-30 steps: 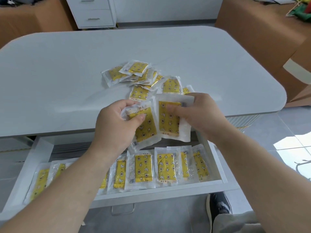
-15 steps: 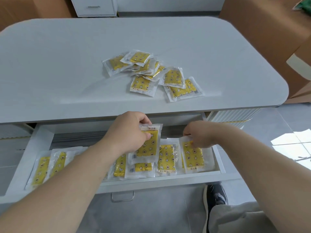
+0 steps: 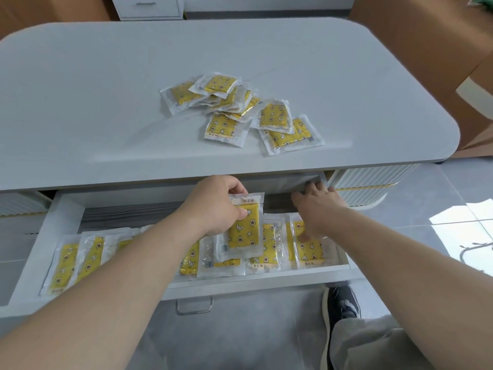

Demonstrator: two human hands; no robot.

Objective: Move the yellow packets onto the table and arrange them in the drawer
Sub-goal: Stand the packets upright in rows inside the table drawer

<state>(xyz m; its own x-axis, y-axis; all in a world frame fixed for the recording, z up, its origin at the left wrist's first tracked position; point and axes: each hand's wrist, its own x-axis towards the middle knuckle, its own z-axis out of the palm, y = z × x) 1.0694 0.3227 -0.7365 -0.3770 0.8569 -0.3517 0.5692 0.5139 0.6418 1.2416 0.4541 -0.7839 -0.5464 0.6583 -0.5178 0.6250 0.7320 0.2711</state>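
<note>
A loose pile of yellow packets (image 3: 274, 117) in clear wrappers lies on the grey table (image 3: 106, 102), near its front edge. Below it the white drawer (image 3: 266, 280) stands pulled out, with a row of several packets lying side by side along its front. My left hand (image 3: 213, 206) pinches one yellow packet (image 3: 244, 228) by its top and holds it upright over the middle of the row. My right hand (image 3: 317, 209) hovers with spread fingers over the drawer's right end, its thumb resting on the rightmost packet (image 3: 310, 249) lying there.
The back half of the drawer shows bare grey lining (image 3: 128, 212). A clear handle (image 3: 194, 307) hangs from the drawer front. My shoe (image 3: 344, 305) and trouser leg are below right. Brown boxes (image 3: 426, 36) stand right of the table, a white cabinet (image 3: 149, 6) behind it.
Both hands came down from the tabletop into the drawer with a packet each. My right hand has laid its packet at the row's right end and opened; my left still holds its packet.
</note>
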